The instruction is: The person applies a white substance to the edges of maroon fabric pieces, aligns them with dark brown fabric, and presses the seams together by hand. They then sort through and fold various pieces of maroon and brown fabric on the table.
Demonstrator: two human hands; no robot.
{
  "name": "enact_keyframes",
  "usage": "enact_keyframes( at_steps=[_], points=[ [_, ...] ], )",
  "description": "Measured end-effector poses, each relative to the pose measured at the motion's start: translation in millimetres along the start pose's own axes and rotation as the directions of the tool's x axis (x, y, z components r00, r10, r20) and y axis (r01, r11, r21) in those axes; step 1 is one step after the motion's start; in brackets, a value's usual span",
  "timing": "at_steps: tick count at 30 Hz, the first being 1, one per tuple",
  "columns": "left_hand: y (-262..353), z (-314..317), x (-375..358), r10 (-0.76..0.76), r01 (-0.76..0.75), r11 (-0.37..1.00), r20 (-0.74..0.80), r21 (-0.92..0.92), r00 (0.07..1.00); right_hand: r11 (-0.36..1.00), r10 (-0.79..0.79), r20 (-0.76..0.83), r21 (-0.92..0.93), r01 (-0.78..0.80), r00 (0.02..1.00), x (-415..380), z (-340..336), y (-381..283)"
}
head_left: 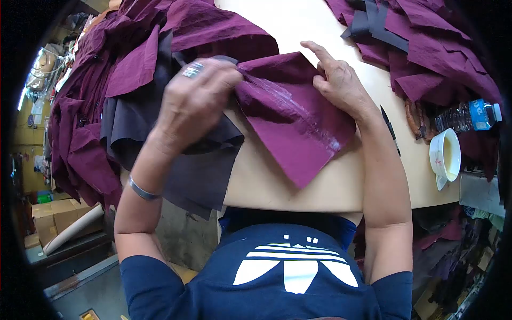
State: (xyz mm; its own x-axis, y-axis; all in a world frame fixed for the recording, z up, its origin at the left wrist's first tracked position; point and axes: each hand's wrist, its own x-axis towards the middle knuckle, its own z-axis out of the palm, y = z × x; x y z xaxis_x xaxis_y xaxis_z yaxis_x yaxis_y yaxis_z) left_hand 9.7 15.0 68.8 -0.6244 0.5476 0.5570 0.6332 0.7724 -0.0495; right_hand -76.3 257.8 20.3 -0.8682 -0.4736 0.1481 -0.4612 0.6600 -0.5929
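Note:
A maroon fabric piece (277, 128) lies on the pale table (256, 186), with a whitish, shiny streak running diagonally across it. My left hand (194, 98), slightly blurred, is closed at the piece's upper left corner, over dark grey fabric (197, 176). What its fingers pinch is too blurred to make out. At the piece's upper right edge is my right hand (338, 80), with the index finger stretched out and the other fingers partly curled. It seems to hold nothing.
Maroon fabric (80, 133) is heaped at the left, and more maroon and dark pieces (426, 53) lie at the upper right. Along the right side are a black pen (390, 129), a white cup (437, 160) with pale contents and a plastic bottle (464, 116).

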Motion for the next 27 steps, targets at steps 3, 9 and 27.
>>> enact_keyframes(
  at_steps=[3,9,27],
  points=[
    [12,15,7,-0.102,0.113,0.99,0.126,-0.081,0.987,0.997,0.068,0.157,0.017,-0.071,0.985,-6,-10,-12],
    [-40,76,40,-0.037,0.087,0.983,0.286,-0.164,0.958,0.995,0.053,0.222,0.065,-0.069,0.974,-12,-17,-22],
    [27,21,66,-0.025,0.029,0.965,0.019,-0.261,1.0,0.931,-0.212,-0.2,-0.339,0.135,0.957,-3,16,15]
  ],
)
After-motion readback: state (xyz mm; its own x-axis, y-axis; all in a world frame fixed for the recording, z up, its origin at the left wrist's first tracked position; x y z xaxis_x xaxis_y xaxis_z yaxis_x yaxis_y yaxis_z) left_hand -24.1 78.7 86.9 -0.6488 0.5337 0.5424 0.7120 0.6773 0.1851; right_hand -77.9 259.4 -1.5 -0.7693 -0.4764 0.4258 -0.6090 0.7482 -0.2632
